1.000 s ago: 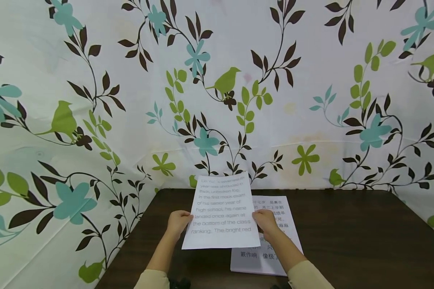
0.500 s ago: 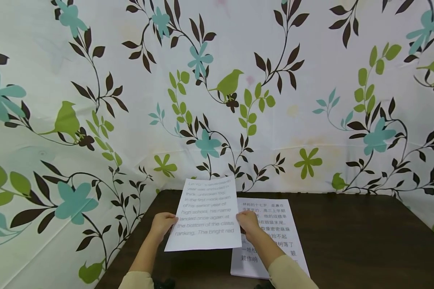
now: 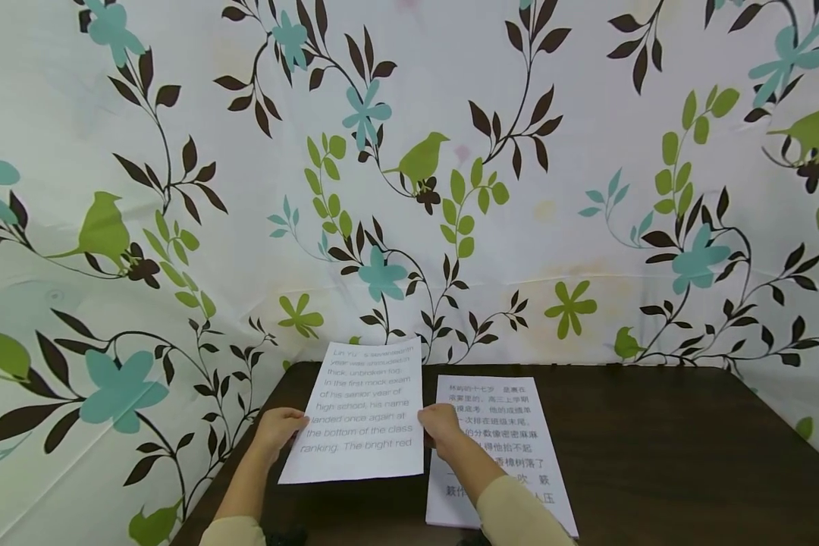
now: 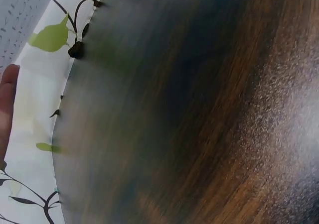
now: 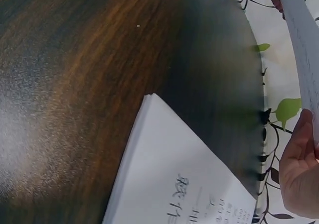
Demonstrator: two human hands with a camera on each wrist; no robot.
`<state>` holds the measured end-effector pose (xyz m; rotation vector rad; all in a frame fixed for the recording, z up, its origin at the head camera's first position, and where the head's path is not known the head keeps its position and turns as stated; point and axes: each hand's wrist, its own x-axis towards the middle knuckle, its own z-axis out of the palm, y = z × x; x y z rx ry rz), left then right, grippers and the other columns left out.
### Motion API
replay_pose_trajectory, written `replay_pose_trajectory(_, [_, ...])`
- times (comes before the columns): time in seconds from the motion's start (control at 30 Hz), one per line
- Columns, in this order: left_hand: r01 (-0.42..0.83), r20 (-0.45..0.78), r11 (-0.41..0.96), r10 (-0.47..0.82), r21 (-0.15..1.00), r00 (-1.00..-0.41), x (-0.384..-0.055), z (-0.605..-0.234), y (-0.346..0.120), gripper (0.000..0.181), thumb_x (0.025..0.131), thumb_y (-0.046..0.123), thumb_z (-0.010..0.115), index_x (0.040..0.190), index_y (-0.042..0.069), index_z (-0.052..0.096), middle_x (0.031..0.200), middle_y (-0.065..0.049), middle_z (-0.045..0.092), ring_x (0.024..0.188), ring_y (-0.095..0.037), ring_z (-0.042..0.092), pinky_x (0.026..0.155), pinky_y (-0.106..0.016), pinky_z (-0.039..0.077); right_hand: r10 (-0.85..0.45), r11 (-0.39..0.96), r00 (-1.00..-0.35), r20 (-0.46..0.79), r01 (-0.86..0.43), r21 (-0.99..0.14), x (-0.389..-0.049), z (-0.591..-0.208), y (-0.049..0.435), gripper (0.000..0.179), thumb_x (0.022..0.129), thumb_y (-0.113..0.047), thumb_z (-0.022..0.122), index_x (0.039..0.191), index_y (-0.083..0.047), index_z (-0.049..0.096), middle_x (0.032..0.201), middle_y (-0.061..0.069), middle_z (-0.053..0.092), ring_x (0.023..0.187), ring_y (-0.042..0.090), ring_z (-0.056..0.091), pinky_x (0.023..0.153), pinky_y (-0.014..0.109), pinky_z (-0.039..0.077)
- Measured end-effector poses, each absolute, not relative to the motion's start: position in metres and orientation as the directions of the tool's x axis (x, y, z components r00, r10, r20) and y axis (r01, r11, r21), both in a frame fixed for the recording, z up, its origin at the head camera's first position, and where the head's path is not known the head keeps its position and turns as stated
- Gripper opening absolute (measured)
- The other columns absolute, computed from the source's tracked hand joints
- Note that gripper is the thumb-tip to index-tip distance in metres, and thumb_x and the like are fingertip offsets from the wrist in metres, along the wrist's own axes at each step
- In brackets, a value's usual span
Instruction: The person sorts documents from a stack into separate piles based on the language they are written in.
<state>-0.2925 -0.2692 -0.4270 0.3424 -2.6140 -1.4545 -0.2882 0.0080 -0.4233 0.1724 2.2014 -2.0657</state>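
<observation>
A white sheet of paper (image 3: 358,413) printed with English text is held up above the table, its top tilted away. My left hand (image 3: 277,431) pinches its left edge, and my right hand (image 3: 444,428) pinches the right edge. In the right wrist view, the fingers of the right hand (image 5: 299,169) lie against the sheet (image 5: 304,59). Only a fingertip of the left hand (image 4: 7,109) shows in the left wrist view, beside a corner of the sheet (image 4: 20,15). Under the right forearm lies a stack of paper (image 3: 512,462) with Chinese text on top.
The dark brown wooden table (image 3: 655,447) extends to the right of the stack. Behind it hangs a white cloth (image 3: 519,227) patterned with leaves, birds and flowers. Glare lies on the tabletop in both wrist views.
Both hands have carried the English sheet leftward, off from over the stack. More of the Chinese text on the stack's top page now shows.
</observation>
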Motion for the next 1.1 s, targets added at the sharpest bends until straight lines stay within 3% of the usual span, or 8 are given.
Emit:
replay_pose_trajectory(0.37, [-0.147,0.009,0.543,-0.274,0.827,-0.962,-0.290,-0.432,-0.280,0.019,0.080,0.005,0.056,0.090,-0.010,0.058,0.074,-0.010,0.057,0.066,-0.021,0.050,0.053,-0.028,0.040,-0.042,0.017,-0.972,-0.231,0.230,-0.973,-0.286,-0.433,-0.002,0.020,0.074,0.005,0.044,0.090,0.012,0.054,0.070,0.012,0.056,0.058,0.018,0.054,0.053,0.028,0.047])
replay_pose_trajectory(0.67, [-0.171,-0.006,0.521,-0.304,0.837,-0.953,-0.286,-0.452,-0.286,0.019,0.081,0.006,0.055,0.090,-0.010,0.057,0.077,-0.011,0.057,0.071,-0.024,0.050,0.062,-0.038,0.040,-0.040,0.019,-0.949,-0.312,0.312,-0.950,-0.284,-0.444,-0.010,0.018,0.076,0.006,0.044,0.091,0.011,0.052,0.069,0.013,0.056,0.056,0.018,0.054,0.053,0.027,0.048])
replay_pose_trajectory(1.1, [-0.143,0.020,0.521,-0.294,0.842,-0.955,-0.280,-0.465,-0.282,0.012,0.078,0.002,0.056,0.080,-0.010,0.059,0.071,-0.009,0.056,0.068,-0.023,0.049,0.060,-0.037,0.039,-0.138,-0.030,-0.941,-0.310,0.317,-0.948,-0.280,-0.455,-0.009,0.016,0.075,0.011,0.038,0.085,0.009,0.051,0.066,0.012,0.058,0.056,0.018,0.057,0.055,0.031,0.049])
